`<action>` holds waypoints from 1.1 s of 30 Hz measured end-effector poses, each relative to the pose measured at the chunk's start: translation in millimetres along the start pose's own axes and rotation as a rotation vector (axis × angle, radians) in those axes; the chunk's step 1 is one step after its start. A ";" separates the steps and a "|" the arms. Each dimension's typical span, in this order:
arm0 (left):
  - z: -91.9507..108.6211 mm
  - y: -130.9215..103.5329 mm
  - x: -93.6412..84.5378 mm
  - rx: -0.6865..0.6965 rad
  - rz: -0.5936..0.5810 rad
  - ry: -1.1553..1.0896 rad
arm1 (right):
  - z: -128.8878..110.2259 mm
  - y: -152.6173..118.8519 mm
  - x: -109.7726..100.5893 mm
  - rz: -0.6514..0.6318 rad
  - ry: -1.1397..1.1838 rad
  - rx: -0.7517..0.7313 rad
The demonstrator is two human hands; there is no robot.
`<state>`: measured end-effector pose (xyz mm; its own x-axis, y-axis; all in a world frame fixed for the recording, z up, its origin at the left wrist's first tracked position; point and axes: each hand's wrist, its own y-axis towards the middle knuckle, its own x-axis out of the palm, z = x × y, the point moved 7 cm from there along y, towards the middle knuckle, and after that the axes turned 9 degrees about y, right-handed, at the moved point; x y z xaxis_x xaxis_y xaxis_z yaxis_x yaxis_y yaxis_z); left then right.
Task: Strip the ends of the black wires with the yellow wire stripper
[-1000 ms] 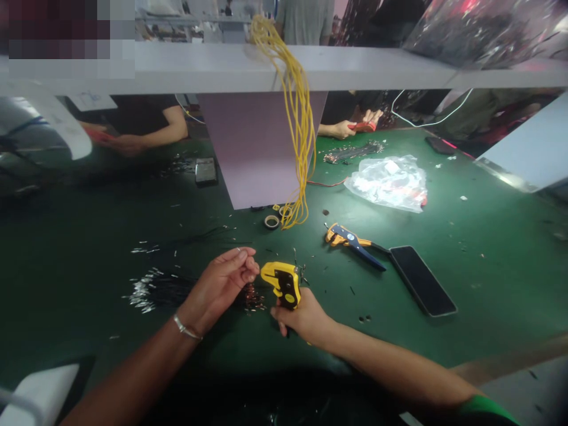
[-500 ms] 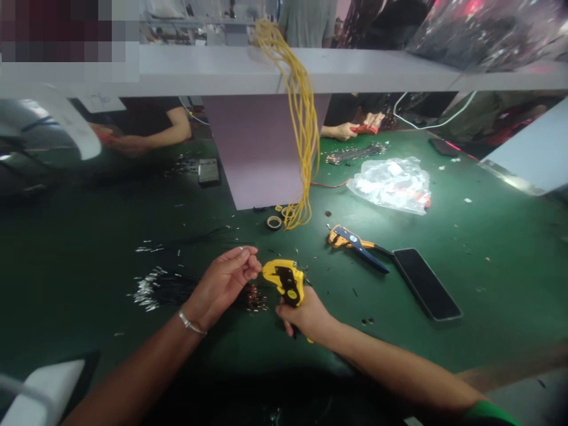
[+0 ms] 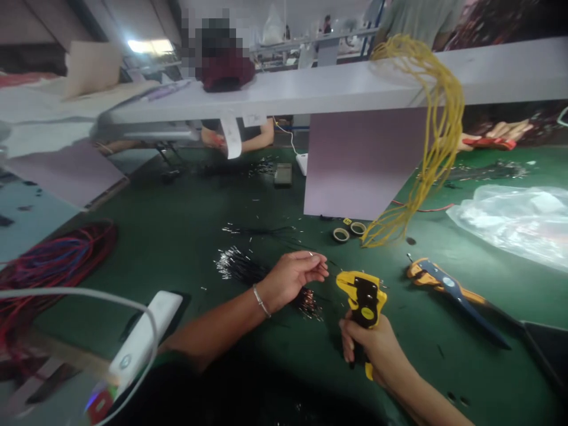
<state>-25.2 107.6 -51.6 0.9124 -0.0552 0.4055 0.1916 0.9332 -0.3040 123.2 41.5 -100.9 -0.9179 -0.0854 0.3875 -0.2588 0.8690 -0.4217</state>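
Observation:
My right hand (image 3: 377, 349) is wrapped around the handles of a yellow and black wire stripper (image 3: 366, 296), whose jaws point up and to the left. My left hand (image 3: 295, 275) is closed in a pinch just left of those jaws, apart from them. Whatever it pinches is too small to make out; a tiny pale spot shows at the fingers. Beneath the left hand lies a bundle of black wires (image 3: 244, 269), silvery ends at the left and bare copper ends (image 3: 309, 305) at the right. The hand covers the bundle's middle.
Another wire stripper (image 3: 448, 281), blue and orange, lies at the right. Tape rolls (image 3: 341, 235) sit below a hanging yellow wire bunch (image 3: 444, 130). A plastic bag (image 3: 510, 219) is farther right. A white power strip (image 3: 146, 337) and red wire coils (image 3: 57, 260) are left. Co-workers' hands show beyond.
The view has turned left, so the coils and power strip have come into sight. My left hand has drawn away from the stripper's jaws, leaving a gap. My right hand still grips the stripper.

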 end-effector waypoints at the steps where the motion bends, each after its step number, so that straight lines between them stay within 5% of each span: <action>1: 0.5 -0.8 0.1 0.005 -0.004 -0.003 | -1.1 -0.7 0.2 0.003 0.022 -0.001; 8: 5.2 -7.7 7.5 0.027 -0.054 0.047 | -10.8 0.1 -1.4 0.026 0.087 -0.013; 20: 12.4 -4.2 -3.6 0.088 0.035 0.084 | -7.5 -5.5 1.9 0.011 0.035 -0.022; 33: -16.3 -13.6 14.2 -0.077 -0.034 0.171 | -20.3 -0.6 -4.0 -0.032 0.261 -0.092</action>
<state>-9.0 88.4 -55.7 0.9519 -0.1519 0.2662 0.2444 0.9002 -0.3605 133.1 51.2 -85.6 -0.7981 0.0046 0.6025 -0.2471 0.9094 -0.3344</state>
